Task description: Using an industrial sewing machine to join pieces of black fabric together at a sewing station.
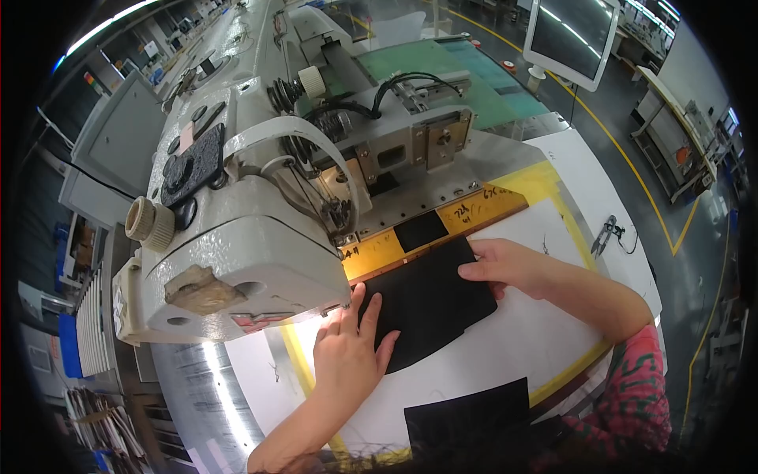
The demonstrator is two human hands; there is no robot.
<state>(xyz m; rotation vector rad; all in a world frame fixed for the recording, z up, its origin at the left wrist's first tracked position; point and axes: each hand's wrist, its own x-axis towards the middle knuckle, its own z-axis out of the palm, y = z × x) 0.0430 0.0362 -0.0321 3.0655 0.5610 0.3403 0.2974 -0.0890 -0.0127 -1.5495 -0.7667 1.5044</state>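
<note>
Both your hands lie flat on a black fabric piece (430, 296) at the sewing machine (245, 237).

At your far left the grey-white sewing machine head stands over the desk (545, 332); your left hand (347, 347) lies open, fingers spread, pressing the fabric's left edge just under the machine head; the fabric lies flat on the white desk, its upper edge against the yellow guide plate (442, 225); your right hand (501, 265) rests open, palm down, on the fabric's upper right corner; a second black piece (466, 419) lies nearer you; small snips (606, 235) sit at the far right.
</note>
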